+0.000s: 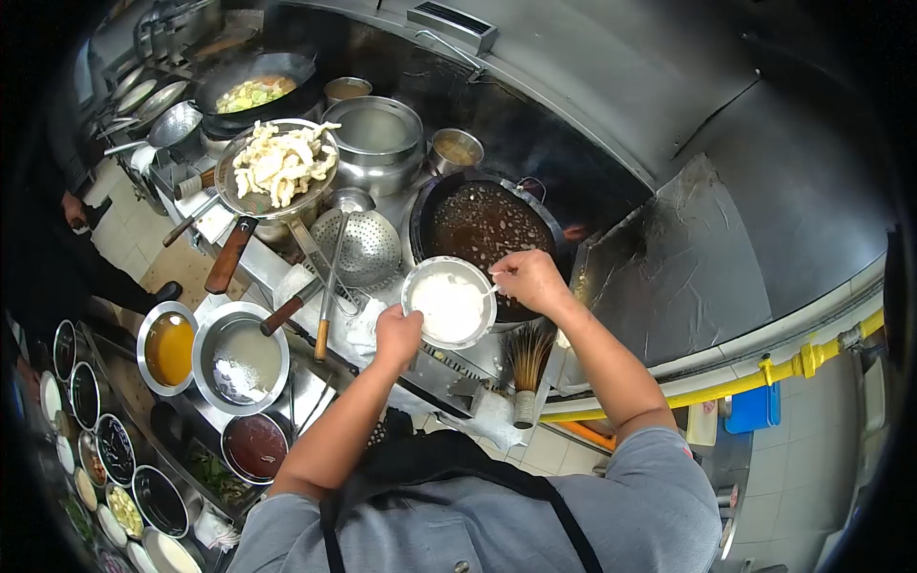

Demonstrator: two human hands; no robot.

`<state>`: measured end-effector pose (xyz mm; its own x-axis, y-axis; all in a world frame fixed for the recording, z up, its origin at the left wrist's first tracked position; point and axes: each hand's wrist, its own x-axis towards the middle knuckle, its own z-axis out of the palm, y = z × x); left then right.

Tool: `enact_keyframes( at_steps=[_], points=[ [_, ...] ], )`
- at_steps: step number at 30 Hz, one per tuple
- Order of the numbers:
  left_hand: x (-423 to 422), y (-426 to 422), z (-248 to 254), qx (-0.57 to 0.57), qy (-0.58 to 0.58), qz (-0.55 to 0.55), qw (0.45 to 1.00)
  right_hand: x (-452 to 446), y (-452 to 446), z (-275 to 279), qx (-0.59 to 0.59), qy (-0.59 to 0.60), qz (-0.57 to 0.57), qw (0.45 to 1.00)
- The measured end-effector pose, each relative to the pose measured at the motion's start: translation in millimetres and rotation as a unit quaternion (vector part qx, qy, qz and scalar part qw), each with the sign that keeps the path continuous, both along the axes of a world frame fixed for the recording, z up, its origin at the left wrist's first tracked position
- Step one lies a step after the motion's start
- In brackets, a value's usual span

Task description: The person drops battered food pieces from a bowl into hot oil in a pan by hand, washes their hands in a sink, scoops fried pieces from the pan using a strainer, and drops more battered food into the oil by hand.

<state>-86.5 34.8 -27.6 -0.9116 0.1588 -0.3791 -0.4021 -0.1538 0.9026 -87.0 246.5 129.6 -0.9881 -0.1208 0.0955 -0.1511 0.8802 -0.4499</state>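
Head view: round bowl (457, 344), mouth upward, white contents, between both hands' fingers. Left hand (396, 334): grasping rim. Right hand (528, 283): pinching slim pale handle (494, 289), long axis bowlward. Wok (427, 214): beyond fingertips.

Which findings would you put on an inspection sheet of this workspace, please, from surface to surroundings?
Surface: metal counter, crowded with cookware.
Job's things: bowl with white contents, held by the near edge of a wok of brown liquid.
Clutter: strainer piled with pale strips; perforated scoop; brush.
Grippers: bare hands; left hand grips the bowl's side, right hand pinches a thin item at the opposite rim, too small to identify.
Cables: nothing seen.
Surroundings: yellow pipe right; another person left, partly in shadow.
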Motion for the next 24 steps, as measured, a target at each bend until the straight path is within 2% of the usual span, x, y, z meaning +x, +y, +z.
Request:
enact_keyframes(
  at_steps=[2, 3, 7, 9, 11, 12, 13, 15, 17, 19, 20, 21, 24],
  points=[
    [-3, 0, 0, 0.017, 0.018, 0.012, 1.0, -2, 8, 1, -0.103, -0.057, -0.076, 0.99],
    [-6, -1, -1, 0.033, 0.034, 0.027, 0.998, -3, 6, 7, -0.102, -0.058, -0.069, 0.991],
    [-17, -6, -16, 0.016, 0.08, 0.062, 0.995, -5, 4, 33, -0.283, 0.007, -0.117, 0.952],
    [-21, -11, -17, -0.033, 0.079, 0.051, 0.995, -9, 5, 48, -0.27, -0.002, -0.09, 0.959],
    [-21, -12, -10, -0.046, 0.086, 0.039, 0.994, -10, -10, 47, -0.145, -0.096, -0.071, 0.982],
    [-21, -10, -3, -0.057, 0.094, 0.025, 0.994, -14, -9, 24, -0.029, -0.014, 0.048, 0.998],
    [-21, -3, 2, -0.056, 0.095, 0.023, 0.994, -17, -6, -5, 0.089, 0.069, 0.163, 0.98],
    [-22, 7, 8, 0.04, 0.124, 0.062, 0.99, -18, -25, -29, 0.251, -0.075, 0.104, 0.96],
    [-32, 14, -6, 0.031, 0.146, 0.088, 0.985, -23, -20, -37, 0.248, -0.033, 0.114, 0.961],
    [-29, 13, -1, 0.024, 0.161, 0.115, 0.98, -20, -16, -12, 0.09, 0.021, 0.098, 0.991],
    [-26, 7, 11, 0.027, 0.114, 0.101, 0.988, -18, -17, 3, 0.045, 0.021, 0.077, 0.996],
    [-24, 4, 21, 0.031, 0.068, 0.085, 0.994, -19, -13, 11, 0.013, 0.015, 0.052, 0.998],
    [-26, 4, 11, -0.014, 0.085, 0.091, 0.992, -18, -7, 37, -0.035, 0.051, -0.02, 0.998]
  ],
)
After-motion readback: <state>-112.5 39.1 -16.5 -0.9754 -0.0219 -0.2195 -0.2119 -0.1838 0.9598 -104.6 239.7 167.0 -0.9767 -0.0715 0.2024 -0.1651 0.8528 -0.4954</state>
